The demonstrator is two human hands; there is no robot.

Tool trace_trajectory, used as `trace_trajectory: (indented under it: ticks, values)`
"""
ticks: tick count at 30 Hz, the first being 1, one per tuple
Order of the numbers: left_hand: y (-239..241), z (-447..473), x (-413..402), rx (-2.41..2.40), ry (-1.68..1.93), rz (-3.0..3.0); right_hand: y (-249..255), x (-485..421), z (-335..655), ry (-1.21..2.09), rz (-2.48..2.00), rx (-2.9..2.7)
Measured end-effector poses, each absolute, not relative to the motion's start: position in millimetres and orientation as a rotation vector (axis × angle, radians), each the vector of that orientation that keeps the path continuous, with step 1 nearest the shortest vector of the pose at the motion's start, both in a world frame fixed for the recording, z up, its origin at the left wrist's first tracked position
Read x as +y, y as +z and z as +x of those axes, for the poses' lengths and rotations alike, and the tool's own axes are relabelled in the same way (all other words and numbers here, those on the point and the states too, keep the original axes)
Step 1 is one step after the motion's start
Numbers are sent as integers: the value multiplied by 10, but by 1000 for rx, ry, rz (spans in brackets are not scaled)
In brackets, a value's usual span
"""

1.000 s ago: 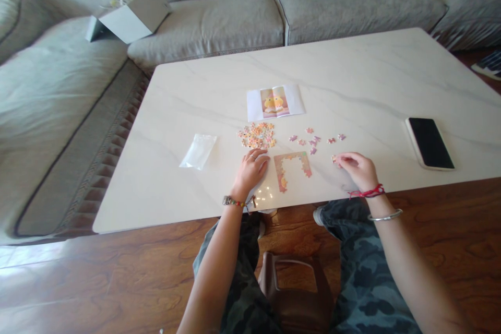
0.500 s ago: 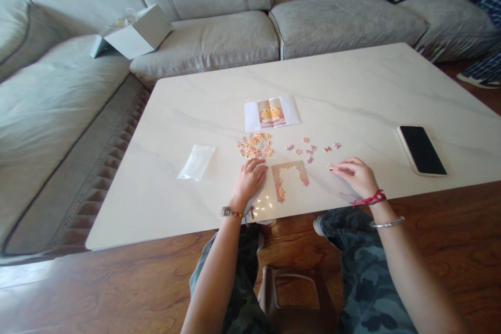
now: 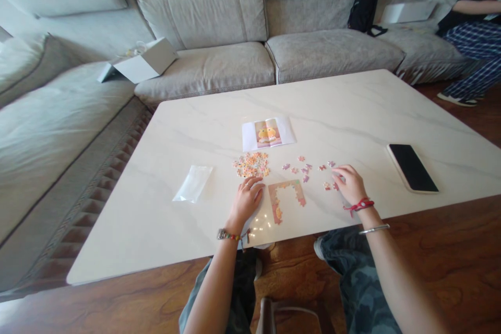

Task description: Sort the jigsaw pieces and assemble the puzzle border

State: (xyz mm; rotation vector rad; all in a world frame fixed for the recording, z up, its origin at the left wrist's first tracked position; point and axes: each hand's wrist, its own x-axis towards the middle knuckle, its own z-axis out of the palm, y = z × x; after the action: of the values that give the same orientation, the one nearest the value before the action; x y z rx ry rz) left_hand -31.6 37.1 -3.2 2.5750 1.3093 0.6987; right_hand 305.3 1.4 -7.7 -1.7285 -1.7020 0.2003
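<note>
My left hand [image 3: 247, 199] lies open on the table, fingertips at the near edge of a heap of small jigsaw pieces [image 3: 251, 165]. Just right of it is a partly joined puzzle frame [image 3: 275, 203], with a top edge and two sides of unequal length. My right hand [image 3: 351, 185] hovers low over the table, its thumb and forefinger apart with nothing visible between them. Below and left of those fingers lie a jigsaw piece [image 3: 327, 186] and another piece [image 3: 335, 186], partly beside the thumb. Several loose pieces [image 3: 305, 169] are scattered between the heap and my right hand.
Behind the heap lies a creased picture sheet [image 3: 268, 133]. A clear plastic bag [image 3: 193, 183] is at left, a phone [image 3: 413, 168] at right. Beyond the white table [image 3: 332, 104] stands a grey sofa [image 3: 219, 68] with a black backpack [image 3: 364, 8]. A person [image 3: 475, 36] is at far right.
My right hand has let go of the jigsaw piece it pinched; pieces now lie by its fingers. My left hand stays by the heap. The view has tilted up, showing more of the person.
</note>
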Motion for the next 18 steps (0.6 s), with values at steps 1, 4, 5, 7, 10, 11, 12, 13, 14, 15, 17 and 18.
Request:
trace_trajectory:
  ticks: [1, 4, 5, 7, 10, 11, 12, 13, 14, 15, 17, 18]
  values:
    - [-31, -314, 369, 1309, 702, 2577, -72, 61, 3019, 186, -1720, -1722]
    - [-37, -312, 355, 1304, 696, 2584, -67, 214, 2894, 176, -1720, -1796]
    - [-40, -313, 348, 1300, 693, 2585, -66, 271, 2847, 178, -1725, -1825]
    - [-41, -312, 336, 1293, 690, 2584, -59, 400, 2747, 174, -1741, -1888]
    - [-37, -303, 336, 1291, 697, 2577, -33, 627, 2599, 171, -1796, -1970]
    - [-35, -297, 343, 1295, 704, 2572, -25, 703, 2556, 180, -1817, -1993]
    - [-34, -290, 351, 1300, 713, 2568, -19, 774, 2518, 194, -1831, -2017]
    - [-33, -282, 360, 1302, 723, 2564, -18, 837, 2486, 212, -1840, -2043]
    - [-34, -274, 368, 1302, 734, 2560, -21, 890, 2462, 230, -1844, -2063]
    - [-35, -268, 374, 1300, 743, 2557, -30, 932, 2444, 248, -1847, -2076]
    - [-38, -264, 377, 1291, 757, 2554, -57, 984, 2429, 280, -1857, -2077]
    - [-39, -266, 375, 1287, 760, 2552, -71, 997, 2429, 290, -1862, -2071]
